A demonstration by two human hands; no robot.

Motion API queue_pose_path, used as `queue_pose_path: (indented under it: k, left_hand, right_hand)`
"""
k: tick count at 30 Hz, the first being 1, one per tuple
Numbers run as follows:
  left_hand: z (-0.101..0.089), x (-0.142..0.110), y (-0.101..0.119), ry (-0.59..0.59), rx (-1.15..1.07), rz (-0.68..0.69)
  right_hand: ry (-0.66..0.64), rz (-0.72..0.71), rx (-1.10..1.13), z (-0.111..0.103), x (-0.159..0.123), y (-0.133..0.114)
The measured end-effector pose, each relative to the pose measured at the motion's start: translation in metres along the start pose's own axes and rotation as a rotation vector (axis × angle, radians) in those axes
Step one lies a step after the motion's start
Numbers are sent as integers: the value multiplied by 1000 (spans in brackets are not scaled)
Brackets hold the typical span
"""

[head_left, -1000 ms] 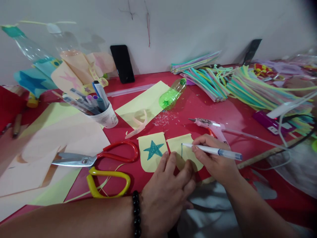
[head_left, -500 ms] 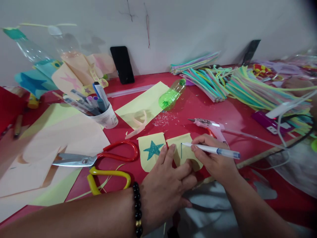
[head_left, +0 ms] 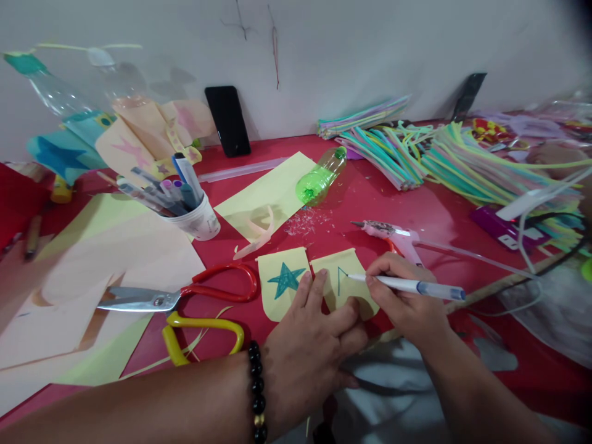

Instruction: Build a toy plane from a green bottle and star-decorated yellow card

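1. Two hands are working over a red table (head_left: 356, 203). My left hand (head_left: 314, 339) is lying spread and open, holding nothing, and is pressing on two yellow paper pennants, with a black bead bracelet (head_left: 257, 388) on its wrist.
2. My right hand (head_left: 404, 305) is curling closed around a white pen (head_left: 416, 286), gripping it near the tip.
3. The pen tip is touching the plain pennant (head_left: 345, 280), which is lying just beside the star pennant (head_left: 280, 283) and is showing a thin, dark, angled line right by the tip. A teal star is filling the other pennant.
4. To the left, red-handled scissors (head_left: 176, 293) are lying open near the star pennant, with a yellow loop handle (head_left: 203, 330) just below them.
5. Beyond the pennants, a pink glue gun (head_left: 382, 229) is lying on its side, and a green plastic bottle (head_left: 319, 176) is resting on a yellow paper sheet (head_left: 263, 197).
6. A white cup of markers (head_left: 198, 219) is standing at the edge of that sheet, while bundles of pastel strips (head_left: 485, 166) are spreading across the far right of the table.
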State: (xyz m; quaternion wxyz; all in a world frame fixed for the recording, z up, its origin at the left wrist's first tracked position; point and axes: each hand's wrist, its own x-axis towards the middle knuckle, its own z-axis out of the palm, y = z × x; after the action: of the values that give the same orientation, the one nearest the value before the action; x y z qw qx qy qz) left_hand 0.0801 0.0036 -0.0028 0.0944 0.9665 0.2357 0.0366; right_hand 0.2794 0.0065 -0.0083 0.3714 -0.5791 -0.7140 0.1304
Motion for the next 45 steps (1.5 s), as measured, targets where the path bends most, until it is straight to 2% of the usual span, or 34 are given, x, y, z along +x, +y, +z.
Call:
queue_pose_path:
  k: [10,25,32,38,45]
  left_hand:
    - [-5,-1,1,-19,-9,-14]
    - [-2,-4,3,-19,1,-19]
    - [2,-6,5,0,66,-26]
    - [4,-5,4,35,108,-6]
    - [6,-6,6,53,103,-10]
  right_hand:
    - [41,-10,50,-3,-6,3]
    - [110,-70,117,-5,-12,4]
    - [-15,-106,65,-4,-9,-1]
    - [-139,-129,107,0,-7,0]
    - [-166,-143,106,1,-4,-2]
